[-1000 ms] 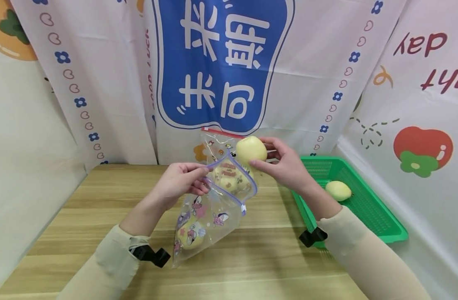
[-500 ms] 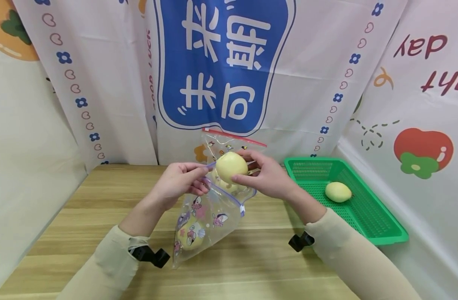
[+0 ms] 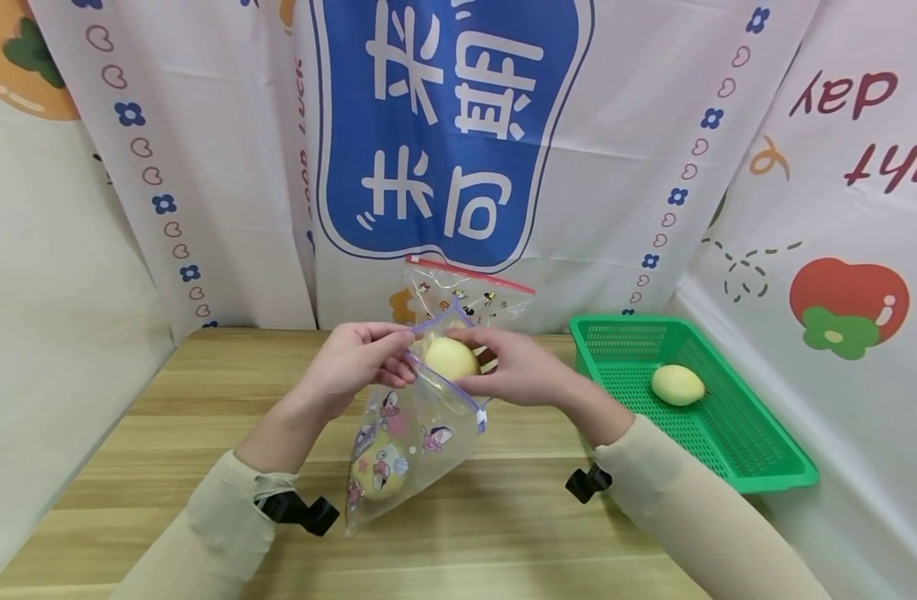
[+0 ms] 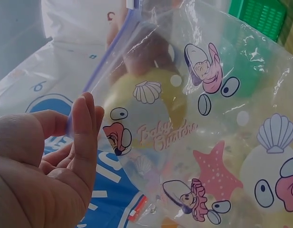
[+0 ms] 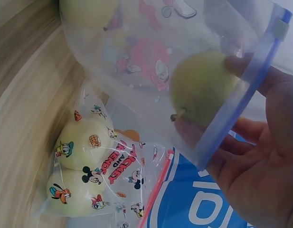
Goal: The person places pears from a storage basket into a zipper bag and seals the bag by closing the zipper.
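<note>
A clear zip bag (image 3: 428, 442) with a purple zip edge and cartoon prints hangs with its mouth spread. My left hand (image 3: 359, 360) pinches that edge at the left side of the mouth. My right hand (image 3: 520, 367) grips a pale yellow-green pear (image 3: 451, 358), and in the right wrist view its fingertips and the pear (image 5: 203, 88) are inside the bag's mouth, the stem pointing down. Low in the bag lies another pale fruit (image 3: 378, 469), seen through the printed film.
Behind stands a second zip bag (image 5: 137, 178) with a red zip edge and two pale fruits inside. On the right, a green plastic basket (image 3: 762, 417) holds one pear (image 3: 678, 385). Printed cloth (image 3: 608, 217) hangs at the back of the wooden table (image 3: 226, 392).
My right hand has carried the pear left and down, from above the red-edged bag into the mouth of the purple-edged one. My left hand has stayed nearly still.
</note>
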{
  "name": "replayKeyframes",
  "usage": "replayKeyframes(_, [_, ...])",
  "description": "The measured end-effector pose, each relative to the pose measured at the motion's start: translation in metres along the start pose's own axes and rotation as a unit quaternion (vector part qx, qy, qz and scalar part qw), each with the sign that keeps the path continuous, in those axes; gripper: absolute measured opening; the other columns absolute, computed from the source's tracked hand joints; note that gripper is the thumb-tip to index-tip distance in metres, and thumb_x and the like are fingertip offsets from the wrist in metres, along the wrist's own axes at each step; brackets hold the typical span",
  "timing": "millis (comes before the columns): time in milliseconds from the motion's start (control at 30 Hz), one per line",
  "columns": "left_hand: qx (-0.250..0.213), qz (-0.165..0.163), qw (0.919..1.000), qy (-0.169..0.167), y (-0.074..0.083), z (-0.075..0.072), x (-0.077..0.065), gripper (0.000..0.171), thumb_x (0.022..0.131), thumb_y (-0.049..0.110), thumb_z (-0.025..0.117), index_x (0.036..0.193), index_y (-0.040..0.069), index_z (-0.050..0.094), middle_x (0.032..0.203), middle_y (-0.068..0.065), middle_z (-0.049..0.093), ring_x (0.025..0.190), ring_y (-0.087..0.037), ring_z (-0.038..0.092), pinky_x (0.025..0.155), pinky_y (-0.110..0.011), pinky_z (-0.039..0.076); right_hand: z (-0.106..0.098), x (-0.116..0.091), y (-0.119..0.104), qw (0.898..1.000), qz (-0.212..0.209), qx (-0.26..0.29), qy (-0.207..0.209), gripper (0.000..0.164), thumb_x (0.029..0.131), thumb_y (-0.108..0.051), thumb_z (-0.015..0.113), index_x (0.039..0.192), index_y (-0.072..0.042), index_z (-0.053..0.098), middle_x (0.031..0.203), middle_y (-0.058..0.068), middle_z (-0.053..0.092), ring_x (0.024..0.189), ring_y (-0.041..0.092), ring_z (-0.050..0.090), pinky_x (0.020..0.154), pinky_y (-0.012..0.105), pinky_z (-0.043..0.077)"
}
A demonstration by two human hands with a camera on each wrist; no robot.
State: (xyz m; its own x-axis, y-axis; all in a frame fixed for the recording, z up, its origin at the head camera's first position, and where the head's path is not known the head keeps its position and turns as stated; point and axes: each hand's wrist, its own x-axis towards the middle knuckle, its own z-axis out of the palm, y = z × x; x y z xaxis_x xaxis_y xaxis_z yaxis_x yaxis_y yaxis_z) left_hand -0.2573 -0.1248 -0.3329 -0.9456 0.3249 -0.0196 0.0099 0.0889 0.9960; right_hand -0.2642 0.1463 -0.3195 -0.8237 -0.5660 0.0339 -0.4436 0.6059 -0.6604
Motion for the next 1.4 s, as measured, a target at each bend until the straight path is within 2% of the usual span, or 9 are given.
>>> replayKeyframes(167, [-0.007,0.003,1.0,-0.004,0.002,0.003,0.001,0.041,0.113,0.024,0.064,0.137,-0.009,0.068,0.087,-0.004,0.08,0.073,-0.011,0.077,0.072,-0.025,0.068,0.001,0.008,0.001,0.997,0.003,-0.047,-0.06,0.062,0.1,-0.032,0.083,0.156,-0.02,0.06,0.147,0.003,0.07,0.122,0.022,0.074,0.098,0.033,0.065])
replayKeyframes(333, [-0.012,0.008,0.9999,-0.009,0.004,0.006,0.001,0.039,0.113,0.024,0.065,0.134,-0.009,0.069,0.088,-0.005,0.079,0.073,-0.011,0.077,0.072,-0.025,0.067,0.001,0.02,-0.002,0.989,-0.001,-0.084,-0.12,0.06,0.098,-0.033,0.083,0.153,-0.02,0.064,0.145,0.005,0.072,0.124,0.023,0.074,0.103,0.037,0.063])
replayKeyframes(467, [-0.012,0.01,0.9998,-0.009,0.004,0.007,0.002,0.038,0.113,0.023,0.065,0.133,-0.009,0.07,0.087,-0.005,0.079,0.072,-0.011,0.077,0.072,-0.025,0.068,0.007,0.03,-0.004,0.982,-0.013,-0.123,-0.142,0.057,0.097,-0.036,0.085,0.148,-0.017,0.068,0.139,0.003,0.075,0.126,0.022,0.072,0.11,0.041,0.059])
replayKeyframes(600, [-0.015,0.011,0.9997,-0.014,0.004,0.008,0.002,0.039,0.113,0.022,0.064,0.134,-0.01,0.069,0.087,-0.004,0.08,0.072,-0.011,0.077,0.072,-0.025,0.067,0.017,0.039,-0.002,0.977,-0.009,-0.146,-0.155,0.044,0.094,-0.031,0.087,0.133,-0.014,0.072,0.126,0.001,0.079,0.115,0.018,0.072,0.106,0.039,0.059])
replayKeyframes(767, [-0.018,0.016,0.9996,-0.018,0.004,0.008,0.003,0.039,0.113,0.02,0.063,0.135,-0.011,0.068,0.086,-0.003,0.079,0.071,-0.011,0.077,0.071,-0.025,0.067,0.025,0.046,-0.002,0.973,0.001,-0.168,-0.155,0.04,0.092,-0.027,0.089,0.124,-0.011,0.072,0.114,0.002,0.079,0.105,0.018,0.072,0.1,0.038,0.061])
replayKeyframes(967, [-0.016,0.015,0.9995,-0.021,0.003,0.008,0.003,0.038,0.113,0.02,0.063,0.134,-0.012,0.068,0.086,-0.003,0.079,0.071,-0.011,0.077,0.071,-0.025,0.068,0.029,0.05,-0.003,0.974,0.011,-0.172,-0.149,0.037,0.096,-0.041,0.087,0.114,-0.013,0.071,0.1,-0.002,0.076,0.094,0.015,0.072,0.095,0.037,0.062])
replayKeyframes(1100, [-0.015,0.014,0.9996,-0.022,0.003,0.007,0.002,0.038,0.113,0.02,0.064,0.134,-0.012,0.068,0.086,-0.004,0.079,0.072,-0.011,0.077,0.072,-0.026,0.068,0.031,0.052,-0.001,0.974,-0.003,-0.182,-0.137,0.037,0.098,-0.045,0.084,0.111,-0.013,0.07,0.098,-0.001,0.074,0.092,0.014,0.069,0.094,0.037,0.061])
replayKeyframes(1267, [-0.016,0.014,0.9996,-0.02,0.003,0.006,0.002,0.038,0.112,0.02,0.064,0.132,-0.011,0.069,0.086,-0.004,0.079,0.073,-0.011,0.077,0.072,-0.025,0.068,0.035,0.052,0.0,0.978,-0.004,-0.172,-0.119,0.036,0.098,-0.041,0.085,0.113,-0.011,0.071,0.1,0.002,0.075,0.093,0.017,0.071,0.092,0.038,0.061])
replayKeyframes(1400, [-0.018,0.015,0.9996,-0.018,0.004,0.006,0.001,0.04,0.112,0.02,0.064,0.134,-0.013,0.068,0.085,-0.003,0.079,0.073,-0.01,0.077,0.072,-0.025,0.068,0.037,0.053,-0.001,0.985,-0.008,-0.152,-0.082,0.016,0.104,-0.023,0.077,0.113,-0.01,0.075,0.107,0.005,0.08,0.102,0.02,0.075,0.096,0.036,0.062])
